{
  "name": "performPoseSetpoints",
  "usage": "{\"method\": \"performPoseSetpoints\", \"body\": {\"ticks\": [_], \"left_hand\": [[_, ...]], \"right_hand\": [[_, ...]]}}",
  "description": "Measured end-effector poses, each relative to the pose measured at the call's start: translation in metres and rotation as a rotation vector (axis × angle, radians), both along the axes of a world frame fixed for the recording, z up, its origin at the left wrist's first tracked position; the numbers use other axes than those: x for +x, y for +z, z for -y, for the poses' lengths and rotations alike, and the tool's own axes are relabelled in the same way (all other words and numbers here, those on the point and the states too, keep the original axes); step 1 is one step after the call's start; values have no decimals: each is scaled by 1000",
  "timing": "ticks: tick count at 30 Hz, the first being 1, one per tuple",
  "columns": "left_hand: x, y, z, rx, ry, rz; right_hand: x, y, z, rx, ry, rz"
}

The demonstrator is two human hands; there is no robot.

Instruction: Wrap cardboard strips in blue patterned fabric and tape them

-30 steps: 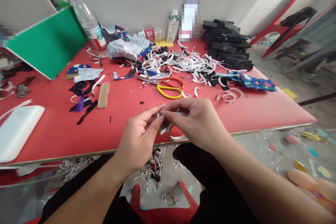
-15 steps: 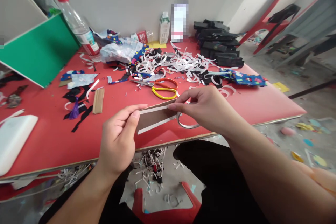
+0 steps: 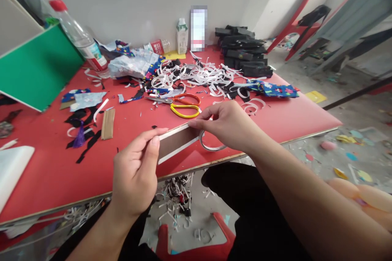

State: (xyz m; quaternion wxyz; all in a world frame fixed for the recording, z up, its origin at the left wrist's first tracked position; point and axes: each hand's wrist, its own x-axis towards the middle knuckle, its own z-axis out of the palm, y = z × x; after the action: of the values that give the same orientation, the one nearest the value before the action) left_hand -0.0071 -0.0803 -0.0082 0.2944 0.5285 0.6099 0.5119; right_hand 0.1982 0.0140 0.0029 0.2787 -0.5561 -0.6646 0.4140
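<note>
Brown panel (image 3: 177, 143), with a pale upper band (image 3: 176, 131) and a pale lower band (image 3: 179, 151) along its long sides, hangs between the two hands just above the near edge of the table (image 3: 76, 179). The left hand (image 3: 134, 167) has its grip closed on the left end, thumb on the near face, the fingers mostly hidden behind. The right hand (image 3: 228, 124) pinches the upper edge toward the other end, thumb and forefinger pressed together. A curled strip (image 3: 214, 147) dangles beneath the right hand; whether it joins either band is hidden by the fingers. The step looks like working that upper edge, peeling or smoothing, though the pictures do not settle which. Done well, it wants the left hand as a firm anchor and the panel flat and lightly taut, without a bow in the middle. The right pinch is best kept low and close to the edge, any pull running along the band rather than away from the face, with the curl hanging free so that it cannot snag or fold under.
</note>
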Motion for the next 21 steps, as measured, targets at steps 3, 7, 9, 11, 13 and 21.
{"method": "performPoseSetpoints", "body": {"ticks": [3, 7, 9, 11, 13, 21], "left_hand": [[4, 0, 1, 24, 21, -13], [3, -5, 2, 53, 35, 8], [-1, -7, 1, 64, 42, 40], [-7, -7, -1, 86, 61, 77], [-12, -5, -3, 82, 71, 115], [-27, -5, -14, -19, -73, 451]], "right_hand": [[-1, -3, -1, 21, -5, 11], [-3, -4, -2, 25, -72, 119], [-1, -3, -4, 51, -181, 205], [3, 0, -6, 92, -247, 227], [8, 1, -8, 118, -194, 137], [21, 5, -8, 45, 64, -130]]}}
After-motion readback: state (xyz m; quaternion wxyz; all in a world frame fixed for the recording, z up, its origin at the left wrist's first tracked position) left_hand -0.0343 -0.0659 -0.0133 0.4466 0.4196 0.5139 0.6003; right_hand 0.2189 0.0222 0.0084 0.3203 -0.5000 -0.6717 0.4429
